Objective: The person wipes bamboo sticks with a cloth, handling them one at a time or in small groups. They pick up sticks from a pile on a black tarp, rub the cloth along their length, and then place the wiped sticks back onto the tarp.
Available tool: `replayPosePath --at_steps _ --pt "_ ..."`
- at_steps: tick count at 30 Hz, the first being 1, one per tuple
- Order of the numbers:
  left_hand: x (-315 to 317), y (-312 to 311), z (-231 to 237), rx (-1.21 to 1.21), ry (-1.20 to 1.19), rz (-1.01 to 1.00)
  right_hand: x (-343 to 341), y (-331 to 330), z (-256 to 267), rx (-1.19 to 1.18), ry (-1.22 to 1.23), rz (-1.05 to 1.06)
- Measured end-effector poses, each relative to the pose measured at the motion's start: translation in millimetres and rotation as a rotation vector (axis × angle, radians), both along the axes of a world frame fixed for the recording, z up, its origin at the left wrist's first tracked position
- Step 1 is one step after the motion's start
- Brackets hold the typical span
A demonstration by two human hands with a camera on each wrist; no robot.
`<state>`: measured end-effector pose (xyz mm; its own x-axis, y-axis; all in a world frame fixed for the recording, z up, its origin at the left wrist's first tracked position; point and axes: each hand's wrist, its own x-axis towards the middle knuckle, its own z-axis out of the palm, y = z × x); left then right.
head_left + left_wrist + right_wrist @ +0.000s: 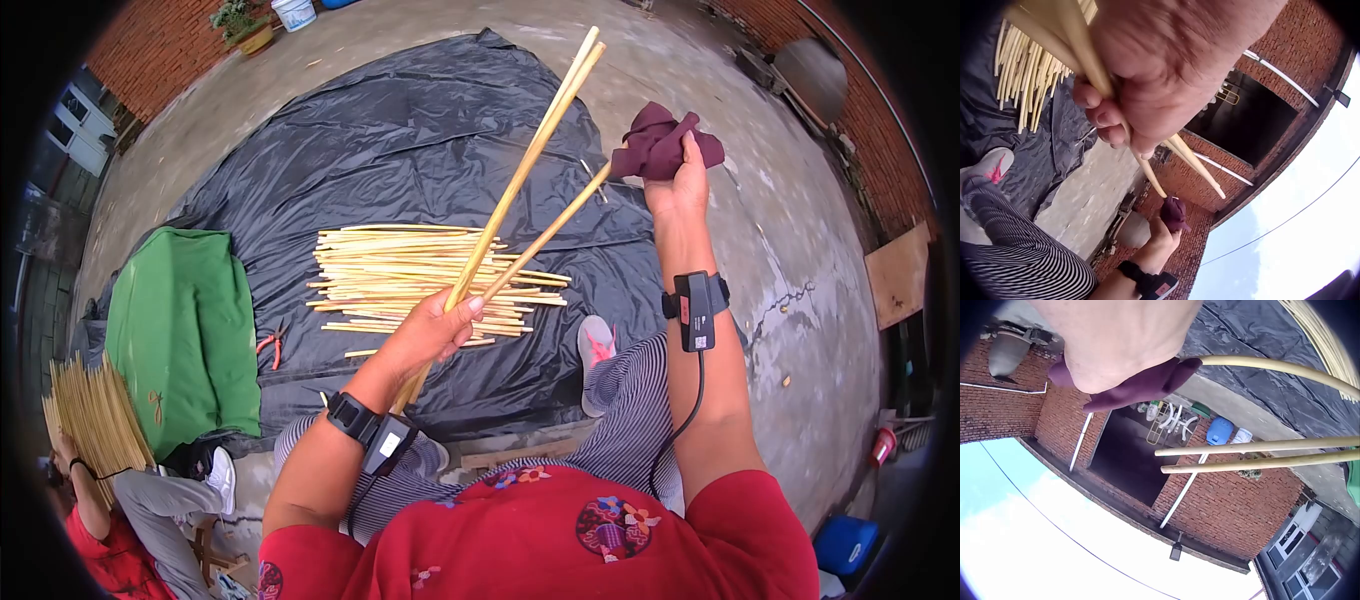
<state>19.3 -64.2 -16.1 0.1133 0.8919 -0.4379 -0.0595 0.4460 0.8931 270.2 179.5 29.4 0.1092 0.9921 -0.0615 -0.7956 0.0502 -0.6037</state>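
- Head view: left hand (435, 328) grips a pair of long sticks (532, 155) plus a single stick (552, 232), fingers curled round them; the pair slants up and away.
- Right hand (683, 185) grasps a bunched purple cloth (655, 145); the far end of the single stick meets it. Can't tell how deep the tip sits in the folds.
- Left wrist view agrees: fingers wrapped on the sticks, cloth at the stick's end.
- More sticks in a loose pile (400, 270) on the black sheet (400, 120), beyond the left hand. Red-handled pliers (270, 348) between pile and green cloth (180, 330).
- Risk, we judge: cloth slides off the tip if the right hand's hold is slack or the pull runs outward.
- Risk: single stick bows or cracks if the hands push towards each other or twist; it looks curved in the right wrist view, though that may be lens warp.
- Risk: the pair slips or fans out, since one hand carries everything and the long ends lever on it.
- Risk: shoe (597, 352) near the pile could nudge it if the foot shifts.
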Motion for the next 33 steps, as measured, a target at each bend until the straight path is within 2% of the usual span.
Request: replayPosePath --at_steps 3,4,8,11,13,15,16,18,19,21,23,25,26,29,30,33 --pt "-0.5 0.1 3.2 0.001 -0.111 -0.017 -7.4 -0.6 -5.8 0.094 -0.015 -0.173" --pt "-1.7 -0.9 5.3 0.006 -0.161 -0.03 -6.2 -1.9 -0.6 -0.004 0.067 -0.228" --pt "-16.5 -0.8 10.3 0.05 -0.209 0.027 15.5 8.3 4.7 -0.14 0.116 -0.378" --pt "-24.1 7.5 2.8 0.078 -0.216 0.264 11.8 -4.3 18.5 0.05 -0.03 -0.329" --pt "-19.4 14.2 -1.8 0.126 -0.178 0.245 -6.8 -13.8 15.6 0.094 -0.083 -0.112" --pt "-5.7 19.7 -0.2 0.122 -0.107 0.267 -34.8 -34.1 8.6 0.063 -0.058 0.19" --pt "-5.4 23.4 -3.8 0.115 -0.082 0.208 -51.4 -51.8 9.4 0.019 -0.053 0.283" --pt "3.3 26.6 -9.5 0.149 -0.029 0.231 -74.6 -80.7 9.3 -0.017 -0.021 0.47" --pt "8.7 29.5 -11.6 0.169 -0.003 0.243 -84.3 -93.1 8.2 0.007 -0.108 0.496" --pt "17.9 33.9 -10.9 0.188 0.193 0.221 -100.9 -109.0 -9.9 0.139 -0.371 0.602" --pt "17.9 41.9 -30.0 0.425 0.681 0.212 -115.5 -128.1 -18.7 0.264 -0.579 0.612" --pt "17.2 41.7 -23.0 0.445 0.859 0.21 -130.6 -134.3 -38.4 0.328 -0.825 0.413" --pt "17.9 41.2 -15.7 0.454 0.947 0.209 -131.5 -135.0 -39.8 0.226 -0.827 0.422" --pt "20.1 42.0 -13.1 0.542 1.065 0.163 -123.2 -132.3 -28.5 0.042 -0.395 0.569" --pt "21.8 43.8 -12.1 0.479 0.947 0.194 -122.8 -127.6 -32.4 0.039 -0.29 0.605" --pt "20.8 45.6 -12.1 0.53 0.641 0.287 -117.9 -129.6 -19.8 0.018 -0.205 0.649"
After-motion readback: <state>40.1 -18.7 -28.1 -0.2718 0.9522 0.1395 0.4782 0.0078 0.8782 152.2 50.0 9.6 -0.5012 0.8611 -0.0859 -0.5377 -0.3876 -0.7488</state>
